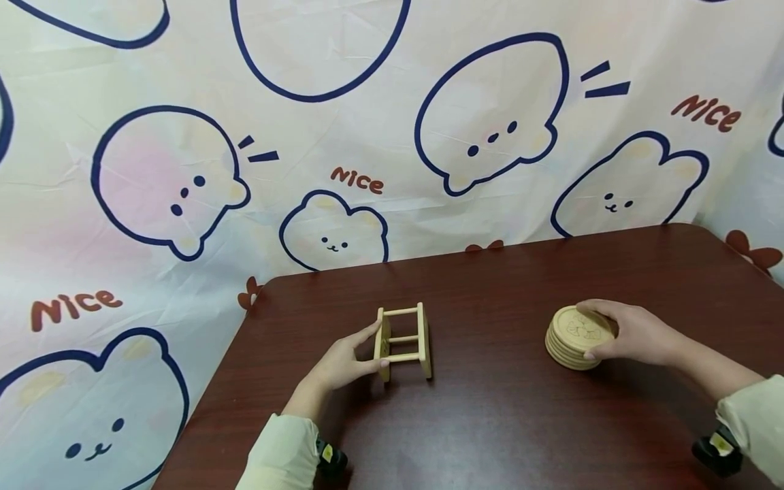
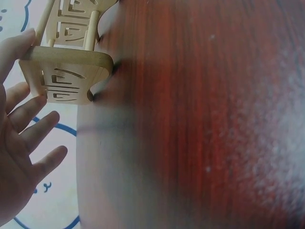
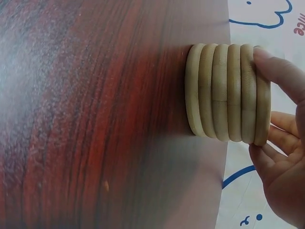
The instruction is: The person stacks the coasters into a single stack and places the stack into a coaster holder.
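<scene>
A small pale wooden rack [image 1: 423, 344] stands on the table, two cut-out side panels joined by round bars. My left hand [image 1: 337, 364] pinches its left panel between thumb and index finger; in the left wrist view the other fingers spread away from the rack's patterned side [image 2: 66, 78]. To the right is a stack of round wooden coasters [image 3: 219, 95], one on another. My right hand [image 1: 643, 333] grips the rim of the top coaster [image 1: 580, 329], which bears a line drawing. That coaster still lies against the ones below.
The dark reddish-brown table [image 1: 490, 422] carries both things, with a stretch of its surface between them. A pale cloth [image 1: 490, 211] with cartoon animals hangs behind its back edge and down its left side.
</scene>
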Motion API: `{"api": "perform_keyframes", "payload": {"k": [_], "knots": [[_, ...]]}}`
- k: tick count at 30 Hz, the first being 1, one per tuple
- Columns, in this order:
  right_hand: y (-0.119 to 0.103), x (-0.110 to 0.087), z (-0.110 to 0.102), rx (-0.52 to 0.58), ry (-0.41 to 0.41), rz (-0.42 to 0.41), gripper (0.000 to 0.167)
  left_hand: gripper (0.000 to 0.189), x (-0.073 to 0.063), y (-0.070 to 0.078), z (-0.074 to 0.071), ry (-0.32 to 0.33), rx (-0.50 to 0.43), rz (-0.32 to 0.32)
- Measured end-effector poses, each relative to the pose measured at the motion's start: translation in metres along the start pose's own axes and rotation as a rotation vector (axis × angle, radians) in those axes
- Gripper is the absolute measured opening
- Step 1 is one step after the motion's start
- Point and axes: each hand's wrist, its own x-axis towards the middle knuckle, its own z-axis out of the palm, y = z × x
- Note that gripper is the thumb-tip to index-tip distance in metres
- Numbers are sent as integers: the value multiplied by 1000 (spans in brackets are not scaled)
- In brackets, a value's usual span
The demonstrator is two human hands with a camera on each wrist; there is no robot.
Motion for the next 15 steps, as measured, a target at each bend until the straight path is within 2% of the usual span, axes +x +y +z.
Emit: {"api": "perform_keyframes", "payload": {"k": [8, 15], "knots": [[2, -1, 3, 39, 25, -8, 79, 77, 0, 2, -3, 4, -3, 20], [3, -3, 7, 79, 23, 9, 83, 78, 0, 3, -3, -5, 15, 6]]}}
